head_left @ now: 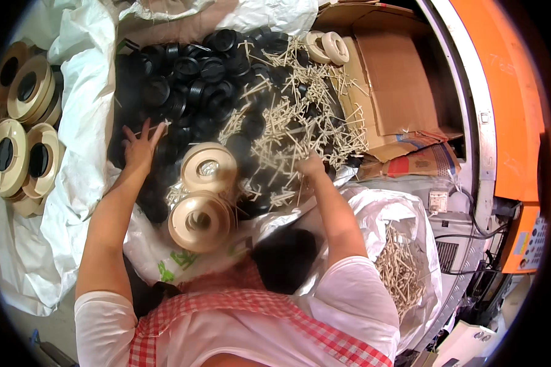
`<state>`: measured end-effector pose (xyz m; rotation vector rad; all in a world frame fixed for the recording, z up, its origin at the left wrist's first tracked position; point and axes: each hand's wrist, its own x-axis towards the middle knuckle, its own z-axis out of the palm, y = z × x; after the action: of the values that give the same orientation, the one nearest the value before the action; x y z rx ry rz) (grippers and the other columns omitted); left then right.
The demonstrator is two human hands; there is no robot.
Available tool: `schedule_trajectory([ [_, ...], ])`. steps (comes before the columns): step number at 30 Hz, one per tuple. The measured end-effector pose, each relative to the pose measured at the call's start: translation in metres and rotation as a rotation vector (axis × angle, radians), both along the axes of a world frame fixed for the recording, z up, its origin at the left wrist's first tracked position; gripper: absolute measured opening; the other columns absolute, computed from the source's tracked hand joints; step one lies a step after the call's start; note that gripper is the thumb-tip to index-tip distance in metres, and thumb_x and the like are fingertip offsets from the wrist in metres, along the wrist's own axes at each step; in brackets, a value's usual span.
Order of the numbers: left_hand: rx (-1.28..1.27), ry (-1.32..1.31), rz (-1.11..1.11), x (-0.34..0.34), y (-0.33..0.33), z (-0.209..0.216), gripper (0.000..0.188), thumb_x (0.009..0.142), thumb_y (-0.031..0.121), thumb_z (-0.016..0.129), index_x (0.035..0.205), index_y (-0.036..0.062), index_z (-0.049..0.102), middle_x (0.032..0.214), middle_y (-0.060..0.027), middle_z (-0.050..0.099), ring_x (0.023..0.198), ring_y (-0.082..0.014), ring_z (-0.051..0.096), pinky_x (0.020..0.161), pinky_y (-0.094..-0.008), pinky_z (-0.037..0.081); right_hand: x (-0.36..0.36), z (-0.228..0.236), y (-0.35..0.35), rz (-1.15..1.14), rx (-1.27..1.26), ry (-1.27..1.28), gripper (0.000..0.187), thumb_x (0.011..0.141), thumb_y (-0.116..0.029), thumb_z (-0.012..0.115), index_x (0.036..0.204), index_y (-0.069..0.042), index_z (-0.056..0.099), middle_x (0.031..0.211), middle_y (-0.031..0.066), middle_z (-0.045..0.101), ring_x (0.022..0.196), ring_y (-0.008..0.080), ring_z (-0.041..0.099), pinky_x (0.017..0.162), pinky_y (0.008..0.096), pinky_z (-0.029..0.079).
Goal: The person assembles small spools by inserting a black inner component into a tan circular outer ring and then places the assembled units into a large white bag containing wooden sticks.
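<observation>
My left hand (141, 145) has its fingers spread over the left side of a heap of black round threaded caps (199, 85). It looks empty. On the right, my right hand (312, 164) reaches into a scatter of thin beige plastic sticks (294, 125) lying on the black caps. Its fingers are blurred and partly hidden among the sticks, so what they hold cannot be made out. Between my arms, close to me, sit two beige flanged rings, one (208, 166) just beyond the other (201, 221). Some sticks show in the farther ring's hole and beside it.
A white sack (82, 122) borders the heap; more beige rings (30, 88) with black centres lie at left. Two beige rings (333, 49) rest by an open cardboard box (395, 73) at the far right. A white bag (419, 220) of sticks stands near an orange machine (508, 92).
</observation>
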<state>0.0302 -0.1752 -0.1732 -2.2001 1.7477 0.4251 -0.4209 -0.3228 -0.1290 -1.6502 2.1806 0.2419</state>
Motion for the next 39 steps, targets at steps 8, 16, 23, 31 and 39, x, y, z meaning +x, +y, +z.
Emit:
schedule_trajectory([
  [8, -0.091, 0.312, 0.132, -0.002, 0.007, 0.02, 0.084, 0.076, 0.012, 0.064, 0.144, 0.0284, 0.018, 0.152, -0.009, 0.013, 0.13, -0.0559, 0.017, 0.094, -0.0625, 0.037, 0.06, 0.138, 0.017, -0.378, -0.163, -0.988, 0.067, 0.068, 0.004, 0.06, 0.131, -0.007, 0.038, 0.092, 0.0109, 0.06, 0.083, 0.0252, 0.062, 0.071, 0.0409, 0.057],
  [16, -0.4, 0.982, -0.328, -0.106, 0.023, 0.109, 0.063, 0.074, 0.029, 0.069, 0.127, 0.0032, 0.045, 0.108, -0.023, 0.058, 0.094, -0.0337, 0.06, 0.083, -0.0406, 0.047, 0.059, 0.213, 0.031, -0.249, -0.242, -1.749, 0.039, 0.077, -0.009, 0.057, 0.113, 0.005, 0.051, 0.096, 0.0207, 0.062, 0.084, 0.0314, 0.063, 0.074, 0.0437, 0.056],
  [23, -0.311, 1.318, -0.566, -0.189, 0.081, 0.178, 0.071, 0.078, 0.032, 0.064, 0.133, -0.0043, 0.036, 0.123, -0.0273, 0.051, 0.115, -0.0389, 0.05, 0.097, -0.0393, 0.04, 0.081, 0.308, 0.097, -0.053, -0.397, -1.718, 0.023, 0.078, -0.008, 0.058, 0.098, 0.003, 0.057, 0.086, 0.0161, 0.065, 0.071, 0.0249, 0.066, 0.058, 0.035, 0.058],
  [31, -0.565, 1.073, -1.209, -0.263, 0.177, 0.23, 0.081, 0.071, 0.007, 0.069, 0.141, 0.0063, 0.027, 0.144, -0.0201, 0.027, 0.134, -0.0382, 0.023, 0.11, -0.0414, 0.023, -0.044, 0.464, 0.27, -0.025, -0.686, -1.009, 0.049, 0.072, -0.006, 0.066, 0.119, -0.005, 0.049, 0.098, 0.0078, 0.063, 0.082, 0.0163, 0.063, 0.067, 0.0318, 0.055],
  [39, -0.036, 1.696, 0.089, -0.351, 0.198, 0.17, 0.074, 0.077, 0.026, 0.07, 0.126, -0.0142, 0.031, 0.108, -0.0215, 0.054, 0.085, -0.024, 0.06, 0.068, -0.0323, 0.052, -0.166, 0.419, 0.348, 0.355, -0.351, 0.341, 0.094, 0.061, -0.025, 0.081, 0.139, -0.009, 0.032, 0.138, 0.0213, 0.038, 0.121, 0.0315, 0.048, 0.098, 0.0377, 0.041],
])
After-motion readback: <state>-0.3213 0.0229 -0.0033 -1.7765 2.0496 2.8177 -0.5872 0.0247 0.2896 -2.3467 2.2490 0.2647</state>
